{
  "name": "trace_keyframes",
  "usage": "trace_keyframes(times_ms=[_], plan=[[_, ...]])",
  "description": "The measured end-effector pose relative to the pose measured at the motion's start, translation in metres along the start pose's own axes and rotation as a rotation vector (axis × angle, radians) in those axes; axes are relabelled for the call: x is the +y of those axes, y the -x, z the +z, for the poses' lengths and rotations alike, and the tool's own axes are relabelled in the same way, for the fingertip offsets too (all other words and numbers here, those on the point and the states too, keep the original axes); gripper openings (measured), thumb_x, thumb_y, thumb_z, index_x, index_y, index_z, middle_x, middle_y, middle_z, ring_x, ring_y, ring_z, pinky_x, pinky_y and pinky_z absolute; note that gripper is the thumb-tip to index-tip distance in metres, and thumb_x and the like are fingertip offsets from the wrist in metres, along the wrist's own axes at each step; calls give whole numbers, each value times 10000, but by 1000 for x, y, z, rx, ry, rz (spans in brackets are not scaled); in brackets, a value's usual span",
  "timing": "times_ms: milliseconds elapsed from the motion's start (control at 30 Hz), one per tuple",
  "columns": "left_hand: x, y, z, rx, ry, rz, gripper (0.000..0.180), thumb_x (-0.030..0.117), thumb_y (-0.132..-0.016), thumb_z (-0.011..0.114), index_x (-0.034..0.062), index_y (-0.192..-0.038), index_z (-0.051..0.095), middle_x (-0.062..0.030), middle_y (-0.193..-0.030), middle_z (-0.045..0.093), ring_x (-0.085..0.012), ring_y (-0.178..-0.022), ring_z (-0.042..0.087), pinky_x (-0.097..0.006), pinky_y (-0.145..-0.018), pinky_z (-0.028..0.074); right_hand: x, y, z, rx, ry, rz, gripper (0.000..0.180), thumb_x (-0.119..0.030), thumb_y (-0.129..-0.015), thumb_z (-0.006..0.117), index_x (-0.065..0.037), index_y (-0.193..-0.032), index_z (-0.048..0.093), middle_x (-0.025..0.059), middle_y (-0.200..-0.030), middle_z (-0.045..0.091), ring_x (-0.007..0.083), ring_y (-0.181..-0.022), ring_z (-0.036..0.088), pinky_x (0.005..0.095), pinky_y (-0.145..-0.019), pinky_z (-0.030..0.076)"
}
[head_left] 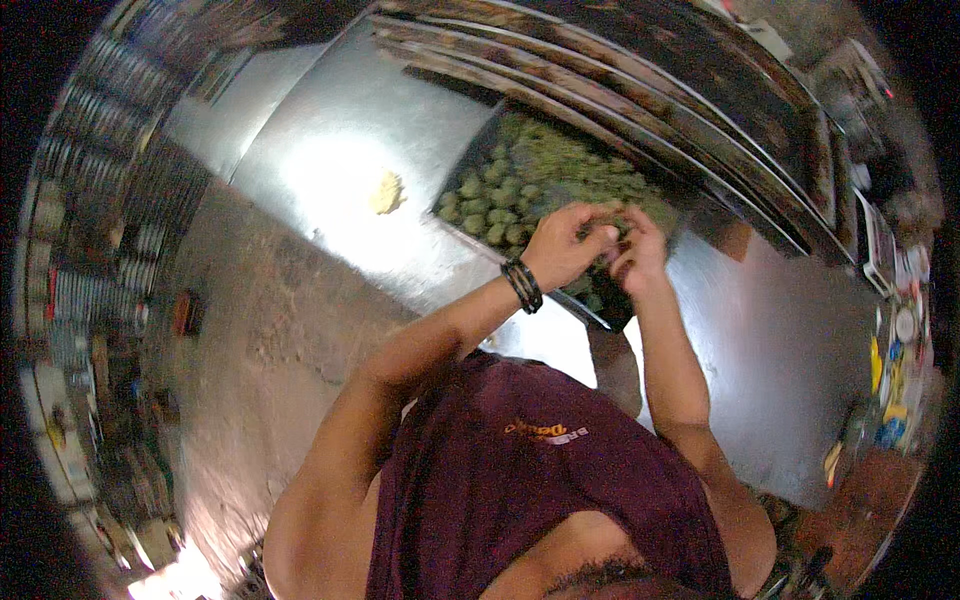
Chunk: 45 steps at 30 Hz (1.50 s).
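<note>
My left hand, with dark bands at its wrist, and my right hand come together over the near right part of a dark tray. Their fingers are curled toward each other. Whatever lies between the fingertips is blurred and partly hidden; only a greenish tint shows there. Round green balls sit close together on the tray's left side. A looser, crumbly-looking green mass covers its far and right side.
A pale yellow lump lies on the shiny metal table, left of the tray. Long dark panels with worn brown edges stand close behind the tray. Crowded shelves line the far left. Assorted goods are at the right.
</note>
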<state>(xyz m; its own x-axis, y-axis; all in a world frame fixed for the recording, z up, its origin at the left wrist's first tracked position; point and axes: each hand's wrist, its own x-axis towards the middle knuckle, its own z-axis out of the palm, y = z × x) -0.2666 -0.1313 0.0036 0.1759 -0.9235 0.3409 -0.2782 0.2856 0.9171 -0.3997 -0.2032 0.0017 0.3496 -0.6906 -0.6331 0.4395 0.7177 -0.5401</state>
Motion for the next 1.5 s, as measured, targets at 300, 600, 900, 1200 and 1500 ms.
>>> trace_keyframes(times_ms=[300, 600, 900, 1200, 1500], plan=[[9, -34, -77, -58, -617, 186, 459, 445, -722, 669, 88, -1003, 604, -115, -933, 638, -285, -887, 613, -383, -745, 492, -13, 2, 4, -84, 1327, -1057, 254, -160, -824, 588, -25, -1039, 579, 136, -1151, 538, 277, -1049, 521, 371, -893, 422], [-106, 35, -266, 366, -525, -180, 503, 326, -746, 655, -8, -1107, 548, -159, -1064, 583, -286, -977, 558, -385, -857, 435, 2, 20, -3, 137, 1464, -961, 339, -255, -806, 614, -27, -1057, 595, 164, -1152, 543, 266, -1078, 511, 329, -921, 375], [-137, 72, -321, 85, -951, -150, 809, 558, -601, 690, 62, -1199, 467, -133, -1177, 472, -296, -1107, 404, -471, -899, 316, 61, 27, 5, 521, 1675, -1050, 379, -291, -796, 620, -35, -1073, 584, 199, -1266, 434, 354, -1165, 404, 422, -985, 313], [-146, 64, -330, 30, -830, -110, 746, 416, -646, 710, 104, -1256, 414, -67, -1049, 551, -240, -1045, 445, -448, -901, 251, 104, 22, 2, 790, 1519, -1237, 325, -264, -853, 558, -18, -1063, 578, 168, -1140, 537, 312, -1086, 473, 382, -939, 362], [-37, 27, -409, -364, 754, -325, 907, 156, -644, 787, 12, -1337, 220, -104, -1015, 587, -162, -923, 567, -282, -808, 454, 102, 6, -7, 822, 1089, -1325, 338, -268, -891, 509, 23, -1048, 576, 145, -1067, 574, 255, -1007, 527, 337, -899, 390]])
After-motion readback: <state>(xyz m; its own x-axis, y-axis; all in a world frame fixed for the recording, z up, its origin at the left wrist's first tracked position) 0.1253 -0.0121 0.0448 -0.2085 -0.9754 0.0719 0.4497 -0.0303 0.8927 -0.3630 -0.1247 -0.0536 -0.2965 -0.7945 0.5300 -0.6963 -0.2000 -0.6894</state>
